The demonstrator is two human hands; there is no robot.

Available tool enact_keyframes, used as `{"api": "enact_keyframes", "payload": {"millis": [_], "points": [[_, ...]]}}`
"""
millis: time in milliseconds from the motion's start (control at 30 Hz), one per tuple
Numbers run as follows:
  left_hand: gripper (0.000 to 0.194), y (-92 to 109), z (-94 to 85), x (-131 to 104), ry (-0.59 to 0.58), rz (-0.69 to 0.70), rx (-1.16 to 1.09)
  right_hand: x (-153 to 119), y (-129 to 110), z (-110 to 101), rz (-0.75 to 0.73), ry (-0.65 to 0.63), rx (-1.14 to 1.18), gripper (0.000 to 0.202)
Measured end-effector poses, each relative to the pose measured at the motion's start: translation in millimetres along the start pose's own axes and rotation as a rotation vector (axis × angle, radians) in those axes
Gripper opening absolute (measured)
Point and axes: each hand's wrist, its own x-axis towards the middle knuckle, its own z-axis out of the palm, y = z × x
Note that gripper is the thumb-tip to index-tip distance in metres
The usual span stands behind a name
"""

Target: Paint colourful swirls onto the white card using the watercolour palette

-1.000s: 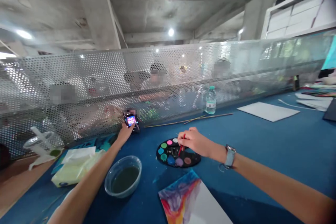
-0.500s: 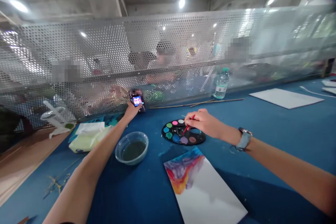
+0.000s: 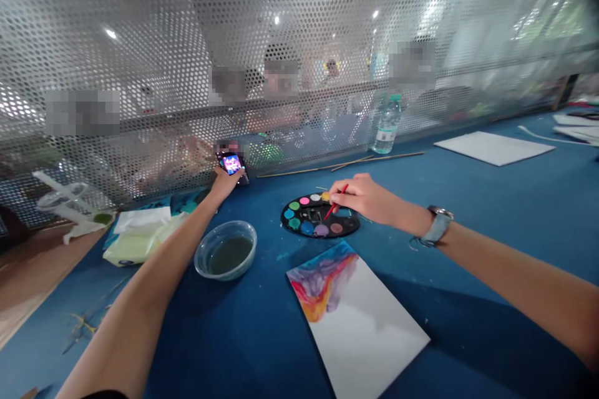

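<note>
Head view: left hand (image 3: 224,186) holds phone (image 3: 233,164), right hand (image 3: 362,197) red brush (image 3: 331,209).

The left hand (image 3: 224,185) holds the smartphone (image 3: 233,166) before the perforated partition (image 3: 154,68). Nearer than that hand, the bowl of liquid (image 3: 225,276) stands right of the left forearm (image 3: 175,265); the tissue pack (image 3: 133,247) lies left of it. The right hand (image 3: 364,198) has the paintbrush (image 3: 335,203) over the paint palette (image 3: 314,215). Nearer lies the canvas (image 3: 355,318). Beyond the right hand, sticks (image 3: 299,171) lie before the water bottle (image 3: 387,128); a panel (image 3: 493,148) lies farther right.
</note>
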Motion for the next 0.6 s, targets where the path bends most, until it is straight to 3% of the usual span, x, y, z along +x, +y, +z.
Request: {"api": "enact_keyframes", "payload": {"millis": [333, 600], "points": [[0.041, -8, -2.6, 16, -0.030, 0.060, -0.114, 3, 16, 15, -0.066, -0.018, 0.033, 0.041], [0.040, -4, 3.1, 17, -0.037, 0.049, -0.177, 3, 17, 16, -0.017, -0.028, 0.014, 0.037]]}}
